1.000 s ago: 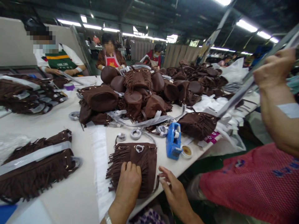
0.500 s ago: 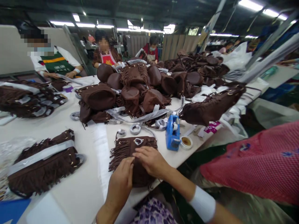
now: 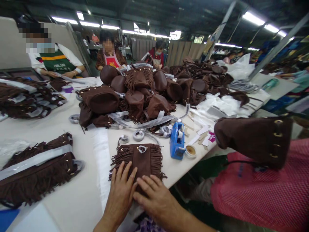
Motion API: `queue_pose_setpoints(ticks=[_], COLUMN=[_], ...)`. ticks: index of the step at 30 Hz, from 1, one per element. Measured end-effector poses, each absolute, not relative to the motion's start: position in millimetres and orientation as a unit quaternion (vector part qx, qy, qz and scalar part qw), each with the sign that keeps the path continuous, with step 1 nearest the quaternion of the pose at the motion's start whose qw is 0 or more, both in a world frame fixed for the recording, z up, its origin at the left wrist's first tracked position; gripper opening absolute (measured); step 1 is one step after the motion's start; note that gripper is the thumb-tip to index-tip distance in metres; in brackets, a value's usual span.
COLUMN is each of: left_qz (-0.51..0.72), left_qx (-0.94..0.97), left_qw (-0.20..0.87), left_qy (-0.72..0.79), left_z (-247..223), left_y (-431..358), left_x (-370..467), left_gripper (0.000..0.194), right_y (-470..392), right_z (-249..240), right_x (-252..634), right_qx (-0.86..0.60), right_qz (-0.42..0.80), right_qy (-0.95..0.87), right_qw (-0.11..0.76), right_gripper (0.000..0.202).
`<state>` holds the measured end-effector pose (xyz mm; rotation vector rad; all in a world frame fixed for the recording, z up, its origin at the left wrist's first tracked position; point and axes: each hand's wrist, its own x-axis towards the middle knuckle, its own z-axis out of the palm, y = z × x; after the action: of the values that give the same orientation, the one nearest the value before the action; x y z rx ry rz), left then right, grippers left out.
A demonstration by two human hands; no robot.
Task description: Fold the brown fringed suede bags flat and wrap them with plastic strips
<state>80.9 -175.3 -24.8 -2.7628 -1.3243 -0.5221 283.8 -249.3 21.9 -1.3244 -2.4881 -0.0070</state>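
A dark brown fringed bag (image 3: 142, 161) lies flat on the table before me, its metal eyelets and a plastic-wrapped fitting at the top edge. On its lower left part rests my left hand (image 3: 122, 187), fingers stretched and spread. My right hand (image 3: 154, 196) lies beside it on the lower part of the bag, fingers out flat, its fingertips almost meeting the left hand. Neither hand grips anything. The bag's bottom edge is hidden beneath my hands. Just above the bag sit wrapped strap coils (image 3: 138, 135).
A blue tape dispenser (image 3: 177, 141) and a tape roll (image 3: 190, 151) stand right of the bag. Brown bags (image 3: 135, 93) are heaped behind; a wrapped fringed bag (image 3: 41, 161) lies left. At right, a brown bag (image 3: 256, 138) hangs before a person in red (image 3: 265, 183). Several co-workers sit opposite.
My hands have moved down the bag and spread flat, from bent fingers near its middle. The brown bag at right has swung nearer, off the table, beside the person in red.
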Motion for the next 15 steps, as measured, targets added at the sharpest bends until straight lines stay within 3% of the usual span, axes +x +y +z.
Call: queue_pose_setpoints(ticks=[2, 4, 6, 8, 11, 15], left_qz=[-0.158, -0.164, -0.194, -0.247, -0.305, -0.286], left_qx=[-0.887, -0.875, -0.847, -0.793, -0.675, -0.609], left_qw=[0.024, 0.014, -0.025, -0.107, -0.252, -0.33], left_qy=[-0.433, -0.456, -0.494, -0.547, -0.624, -0.662], left_z=[-29.2, -33.9, -35.9, -32.5, -19.0, -6.9], left_y=[-175.1, -174.8, -173.4, -168.6, -149.8, -110.7], left_x=[72.5, 58.8, 45.6, 39.2, 46.2, 68.9], left_gripper=[0.048, 0.047, 0.045, 0.042, 0.049, 0.065], right_y=[-256.2, -268.1, -277.9, -275.8, -238.7, -150.7], right_z=[1.2, -15.8, -20.7, -11.6, 12.6, 18.1], right_x=[286.6, 312.1, 345.5, 367.7, 361.3, 325.8], right_qx=[-0.421, -0.469, -0.57, -0.6, -0.613, -0.597], right_qz=[-0.018, -0.051, -0.077, -0.049, 0.008, 0.031], right_qy=[-0.895, -0.872, -0.814, -0.795, -0.774, -0.759], right_qw=[0.15, 0.126, 0.085, 0.073, 0.155, 0.255], right_gripper=[0.034, 0.022, 0.009, 0.013, 0.017, 0.044])
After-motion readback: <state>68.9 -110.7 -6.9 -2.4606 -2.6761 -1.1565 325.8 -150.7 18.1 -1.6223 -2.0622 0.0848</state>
